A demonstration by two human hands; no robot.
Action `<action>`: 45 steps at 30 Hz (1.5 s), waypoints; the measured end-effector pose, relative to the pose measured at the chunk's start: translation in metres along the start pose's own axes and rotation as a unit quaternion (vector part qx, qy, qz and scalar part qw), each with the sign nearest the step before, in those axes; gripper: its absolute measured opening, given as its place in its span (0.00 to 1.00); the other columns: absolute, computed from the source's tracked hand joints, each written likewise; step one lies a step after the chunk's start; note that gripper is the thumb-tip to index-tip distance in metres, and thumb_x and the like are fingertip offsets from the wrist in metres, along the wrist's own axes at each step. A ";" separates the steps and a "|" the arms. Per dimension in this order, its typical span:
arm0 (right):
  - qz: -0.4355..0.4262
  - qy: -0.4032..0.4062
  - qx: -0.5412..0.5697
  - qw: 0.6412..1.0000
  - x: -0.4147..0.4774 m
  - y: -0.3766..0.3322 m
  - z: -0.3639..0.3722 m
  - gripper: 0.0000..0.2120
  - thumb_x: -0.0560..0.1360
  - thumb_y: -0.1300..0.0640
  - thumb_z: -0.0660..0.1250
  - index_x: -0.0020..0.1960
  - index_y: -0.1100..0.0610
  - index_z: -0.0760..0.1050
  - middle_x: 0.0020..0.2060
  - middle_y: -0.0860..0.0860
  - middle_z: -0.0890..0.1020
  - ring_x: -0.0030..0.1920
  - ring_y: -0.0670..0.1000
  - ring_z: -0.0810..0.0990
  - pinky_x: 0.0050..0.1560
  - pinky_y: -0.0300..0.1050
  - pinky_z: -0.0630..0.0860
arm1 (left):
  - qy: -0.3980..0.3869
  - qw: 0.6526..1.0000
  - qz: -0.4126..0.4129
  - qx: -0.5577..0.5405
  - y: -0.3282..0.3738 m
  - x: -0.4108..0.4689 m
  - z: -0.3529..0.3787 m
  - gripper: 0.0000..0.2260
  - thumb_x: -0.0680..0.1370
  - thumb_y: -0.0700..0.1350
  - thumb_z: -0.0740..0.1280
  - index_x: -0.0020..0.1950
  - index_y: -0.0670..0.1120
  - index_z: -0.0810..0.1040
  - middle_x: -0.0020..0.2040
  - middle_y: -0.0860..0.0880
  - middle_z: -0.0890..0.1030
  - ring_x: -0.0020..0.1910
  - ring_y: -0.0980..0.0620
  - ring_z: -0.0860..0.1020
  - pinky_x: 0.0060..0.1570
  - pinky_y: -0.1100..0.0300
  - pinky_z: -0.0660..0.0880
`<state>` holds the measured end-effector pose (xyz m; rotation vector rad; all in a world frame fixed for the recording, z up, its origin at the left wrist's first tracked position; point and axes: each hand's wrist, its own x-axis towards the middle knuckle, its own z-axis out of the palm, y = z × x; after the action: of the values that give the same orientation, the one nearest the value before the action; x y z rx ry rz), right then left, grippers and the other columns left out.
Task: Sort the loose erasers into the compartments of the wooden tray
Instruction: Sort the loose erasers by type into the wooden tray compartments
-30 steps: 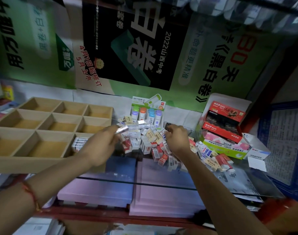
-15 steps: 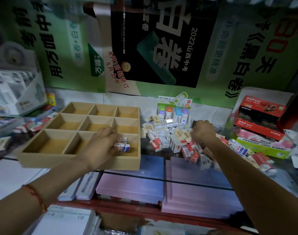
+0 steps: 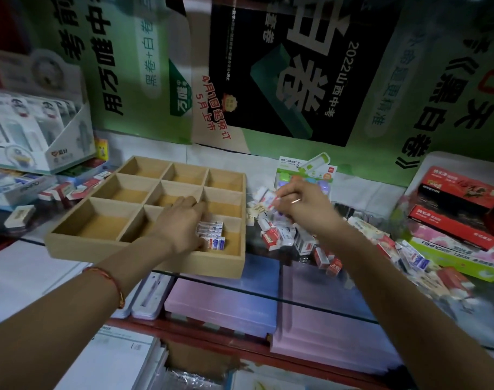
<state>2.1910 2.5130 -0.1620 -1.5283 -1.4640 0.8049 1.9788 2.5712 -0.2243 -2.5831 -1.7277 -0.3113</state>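
A wooden tray (image 3: pixel 144 257) with several compartments sits on the glass counter. Its near right compartment holds a few white-and-blue erasers (image 3: pixel 212 235). My left hand (image 3: pixel 181 223) lies over that compartment with fingers stretched out, beside the erasers, holding nothing. A pile of loose erasers (image 3: pixel 290 235) in red and white wrappers lies to the right of the tray. Above the pile, my right hand (image 3: pixel 304 206) pinches a white eraser (image 3: pixel 268 199) between its fingertips.
Red boxes and a green-pink box (image 3: pixel 453 223) stand at the right. A white display box (image 3: pixel 34 133) and more erasers (image 3: pixel 68 190) lie left of the tray. A blister pack (image 3: pixel 307 171) leans behind the pile. Pink boxes show under the glass.
My left hand has let its eraser go in the near right compartment and now lies flat there. My right hand has lifted a white eraser off the pile.
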 end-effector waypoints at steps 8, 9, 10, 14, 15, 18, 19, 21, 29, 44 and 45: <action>-0.093 -0.094 -0.152 0.980 0.004 0.010 0.070 0.07 0.74 0.68 0.63 0.49 0.62 0.77 0.35 0.45 0.74 0.38 0.44 0.75 0.42 0.38 0.74 | -0.008 0.990 -0.015 -0.143 -0.008 -0.001 0.011 0.19 0.72 0.43 0.69 0.63 0.49 0.74 0.55 0.50 0.69 0.63 0.47 0.62 0.64 0.58 0.60; -0.094 -0.101 -0.197 0.971 0.007 0.011 0.073 0.08 0.73 0.69 0.62 0.48 0.63 0.78 0.36 0.47 0.76 0.41 0.47 0.76 0.45 0.41 0.75 | -0.014 0.988 -0.009 -0.154 -0.010 -0.001 0.012 0.19 0.72 0.42 0.67 0.63 0.50 0.74 0.53 0.52 0.68 0.63 0.47 0.61 0.64 0.59 0.59; -0.096 -0.112 -0.237 0.960 0.009 0.011 0.075 0.08 0.73 0.69 0.61 0.48 0.63 0.78 0.39 0.51 0.78 0.45 0.50 0.77 0.48 0.44 0.76 | -0.017 0.987 -0.002 -0.162 -0.012 -0.001 0.013 0.20 0.72 0.40 0.66 0.63 0.51 0.74 0.52 0.53 0.67 0.63 0.48 0.61 0.64 0.61 0.58; -0.119 -0.119 -0.349 0.922 0.010 0.018 0.090 0.04 0.72 0.67 0.65 0.45 0.63 0.78 0.49 0.58 0.79 0.50 0.56 0.78 0.50 0.47 0.75 | -0.023 0.938 -0.037 -0.343 -0.014 0.001 0.011 0.17 0.72 0.30 0.63 0.53 0.48 0.82 0.48 0.51 0.73 0.56 0.51 0.68 0.61 0.60 0.63; -0.118 -0.112 -0.356 0.920 0.011 0.020 0.094 0.03 0.72 0.67 0.66 0.45 0.63 0.78 0.48 0.58 0.80 0.49 0.57 0.78 0.50 0.49 0.76 | -0.027 0.887 -0.065 -0.455 -0.013 0.000 0.005 0.17 0.71 0.27 0.61 0.50 0.44 0.84 0.47 0.49 0.76 0.51 0.52 0.72 0.56 0.61 0.68; -0.103 -0.100 -0.359 0.922 0.015 0.022 0.101 0.01 0.71 0.66 0.67 0.42 0.62 0.77 0.43 0.59 0.81 0.46 0.58 0.80 0.48 0.53 0.78 | -0.032 0.785 -0.140 -0.602 -0.018 -0.001 -0.006 0.16 0.74 0.28 0.55 0.54 0.34 0.79 0.48 0.45 0.80 0.50 0.51 0.75 0.50 0.64 0.69; -0.098 -0.101 -0.361 0.922 0.016 0.021 0.102 0.02 0.71 0.66 0.68 0.41 0.61 0.76 0.43 0.59 0.81 0.46 0.58 0.80 0.48 0.53 0.78 | -0.025 0.769 -0.164 -0.617 -0.021 0.000 -0.006 0.15 0.75 0.29 0.55 0.53 0.35 0.78 0.47 0.45 0.80 0.53 0.49 0.75 0.52 0.61 0.69; -0.093 -0.111 -0.359 0.922 0.018 0.020 0.103 0.05 0.71 0.65 0.70 0.38 0.59 0.76 0.41 0.58 0.82 0.45 0.56 0.80 0.47 0.51 0.78 | 0.003 0.755 -0.197 -0.625 -0.023 0.002 -0.002 0.12 0.75 0.30 0.58 0.46 0.41 0.79 0.44 0.48 0.79 0.56 0.47 0.75 0.58 0.56 0.69; -0.066 -0.146 -0.217 0.963 0.016 0.025 0.108 0.14 0.70 0.65 0.71 0.34 0.52 0.69 0.30 0.44 0.72 0.30 0.39 0.70 0.28 0.28 0.65 | -0.021 0.924 -0.076 -0.375 -0.014 0.004 0.017 0.18 0.71 0.38 0.70 0.59 0.49 0.74 0.60 0.48 0.62 0.62 0.51 0.65 0.57 0.70 0.61; -0.041 -0.132 -0.144 0.980 0.021 0.028 0.103 0.15 0.65 0.73 0.71 0.42 0.56 0.72 0.34 0.48 0.73 0.33 0.43 0.72 0.31 0.31 0.71 | -0.075 0.951 -0.040 -0.297 -0.010 -0.002 0.011 0.25 0.71 0.44 0.73 0.67 0.55 0.73 0.75 0.46 0.50 0.73 0.45 0.49 0.69 0.61 0.52; -0.057 -0.123 -0.140 0.981 0.019 0.031 0.105 0.15 0.65 0.73 0.71 0.41 0.56 0.72 0.33 0.48 0.73 0.32 0.42 0.71 0.30 0.29 0.70 | -0.075 0.952 -0.040 -0.295 -0.010 -0.002 0.011 0.24 0.72 0.44 0.73 0.67 0.55 0.73 0.75 0.46 0.50 0.74 0.45 0.49 0.69 0.60 0.52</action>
<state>2.1129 2.5485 -0.2332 -1.5728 -1.8955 0.7663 1.9708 2.5744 -0.2366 -2.9981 -2.0509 -0.7577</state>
